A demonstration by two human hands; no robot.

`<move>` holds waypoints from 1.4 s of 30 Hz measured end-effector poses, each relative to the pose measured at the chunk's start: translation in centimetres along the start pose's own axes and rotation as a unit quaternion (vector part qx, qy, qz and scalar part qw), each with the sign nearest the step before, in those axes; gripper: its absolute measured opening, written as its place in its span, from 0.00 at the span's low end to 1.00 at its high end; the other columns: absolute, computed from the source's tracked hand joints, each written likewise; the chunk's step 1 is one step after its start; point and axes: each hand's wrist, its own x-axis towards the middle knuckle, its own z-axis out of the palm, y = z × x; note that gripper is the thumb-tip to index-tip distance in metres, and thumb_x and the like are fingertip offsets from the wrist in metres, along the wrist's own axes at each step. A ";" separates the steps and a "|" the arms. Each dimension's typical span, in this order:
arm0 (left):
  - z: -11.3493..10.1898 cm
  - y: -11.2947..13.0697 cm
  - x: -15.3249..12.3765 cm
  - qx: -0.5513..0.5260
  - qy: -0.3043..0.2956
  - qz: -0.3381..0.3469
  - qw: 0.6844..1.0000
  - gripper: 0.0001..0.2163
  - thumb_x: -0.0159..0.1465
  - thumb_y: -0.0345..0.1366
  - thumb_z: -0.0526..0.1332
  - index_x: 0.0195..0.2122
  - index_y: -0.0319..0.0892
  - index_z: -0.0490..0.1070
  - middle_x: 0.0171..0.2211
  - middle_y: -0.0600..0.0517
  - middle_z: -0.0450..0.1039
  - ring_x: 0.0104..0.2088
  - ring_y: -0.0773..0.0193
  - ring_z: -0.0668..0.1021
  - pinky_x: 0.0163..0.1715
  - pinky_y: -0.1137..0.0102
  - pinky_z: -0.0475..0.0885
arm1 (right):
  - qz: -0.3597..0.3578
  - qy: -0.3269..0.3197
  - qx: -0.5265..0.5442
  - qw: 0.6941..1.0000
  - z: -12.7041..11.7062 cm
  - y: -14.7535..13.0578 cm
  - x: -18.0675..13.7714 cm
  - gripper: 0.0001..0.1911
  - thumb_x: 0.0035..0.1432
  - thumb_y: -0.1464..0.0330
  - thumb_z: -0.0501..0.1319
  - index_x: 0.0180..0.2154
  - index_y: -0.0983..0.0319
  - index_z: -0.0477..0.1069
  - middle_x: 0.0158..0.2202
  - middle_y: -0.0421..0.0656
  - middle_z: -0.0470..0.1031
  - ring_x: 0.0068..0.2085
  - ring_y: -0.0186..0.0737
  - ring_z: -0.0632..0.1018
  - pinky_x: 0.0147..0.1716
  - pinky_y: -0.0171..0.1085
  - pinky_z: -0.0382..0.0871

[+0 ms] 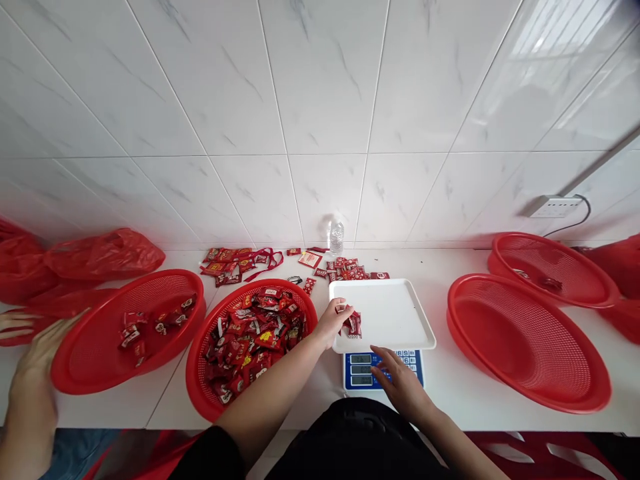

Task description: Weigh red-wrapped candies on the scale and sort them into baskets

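My left hand reaches over the left side of the white tray, its fingers curled round a few small red snack packets. The packets are partly hidden by the fingers, and I cannot tell whether some rest on the tray. Below the tray is the blue front panel of a digital scale, with displays and keys. My right hand hovers at that panel, fingers apart and holding nothing. Left of my left forearm stands a red plastic basket heaped with red packets.
Loose packets and a clear bottle lie or stand by the wall. Red baskets are at right, another at left with several packets. Beside it is another person's hand. A power strip is on the wall.
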 end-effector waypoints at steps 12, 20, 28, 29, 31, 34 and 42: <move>-1.6 -0.4 -1.9 0.013 -0.003 -0.010 1.000 0.25 0.60 0.53 0.59 0.56 0.49 0.62 0.65 0.45 0.52 0.63 0.54 0.59 0.51 0.64 0.66 | -0.042 0.032 -0.134 0.990 0.6 0.8 3.6 0.21 0.60 0.62 0.54 0.56 0.53 0.64 0.57 0.45 0.66 0.58 0.48 0.65 0.52 0.48 0.65; -6.5 -0.8 -4.8 0.060 0.061 0.041 0.996 0.17 0.55 0.48 0.63 0.40 0.42 0.71 0.43 0.44 0.74 0.41 0.59 0.78 0.40 0.65 0.73 | 0.013 0.050 -0.157 0.986 2.0 -0.5 8.5 0.21 0.62 0.60 0.50 0.55 0.58 0.63 0.55 0.49 0.68 0.54 0.50 0.68 0.50 0.49 0.61; -12.3 -3.3 -6.5 0.187 0.157 0.028 0.969 0.12 0.53 0.42 0.61 0.35 0.42 0.71 0.32 0.50 0.74 0.33 0.60 0.77 0.34 0.67 0.71 | 0.044 0.080 -0.126 0.988 2.9 0.5 11.5 0.22 0.55 0.70 0.56 0.53 0.59 0.63 0.45 0.46 0.72 0.43 0.42 0.75 0.39 0.38 0.68; -12.7 -3.5 -6.6 0.204 0.161 0.036 0.965 0.10 0.52 0.41 0.62 0.33 0.42 0.72 0.32 0.50 0.75 0.34 0.59 0.77 0.36 0.66 0.71 | 0.041 0.084 -0.119 0.989 2.8 0.7 11.4 0.22 0.55 0.71 0.55 0.53 0.60 0.63 0.45 0.46 0.71 0.42 0.41 0.75 0.38 0.37 0.68; -13.3 -3.9 -6.8 0.232 0.162 0.051 0.958 0.07 0.51 0.37 0.62 0.31 0.42 0.72 0.32 0.49 0.75 0.36 0.58 0.77 0.41 0.65 0.70 | 0.024 0.089 -0.105 0.990 2.4 1.2 11.2 0.19 0.55 0.72 0.53 0.49 0.60 0.66 0.45 0.46 0.70 0.42 0.40 0.76 0.38 0.36 0.69; -13.6 -4.1 -7.0 0.255 0.145 0.057 0.954 0.06 0.53 0.34 0.60 0.33 0.42 0.72 0.36 0.47 0.76 0.39 0.57 0.77 0.44 0.65 0.69 | -0.019 0.091 -0.088 0.992 1.6 1.9 10.6 0.14 0.56 0.71 0.51 0.42 0.59 0.71 0.43 0.45 0.70 0.43 0.41 0.75 0.42 0.38 0.69; -13.1 -4.9 -5.4 0.442 0.107 0.050 0.889 0.18 0.54 0.30 0.58 0.48 0.41 0.71 0.52 0.41 0.69 0.55 0.52 0.69 0.54 0.61 0.60 | -0.073 0.114 -0.074 0.988 0.4 2.9 9.5 0.17 0.62 0.62 0.49 0.39 0.58 0.75 0.40 0.46 0.71 0.40 0.44 0.75 0.39 0.43 0.71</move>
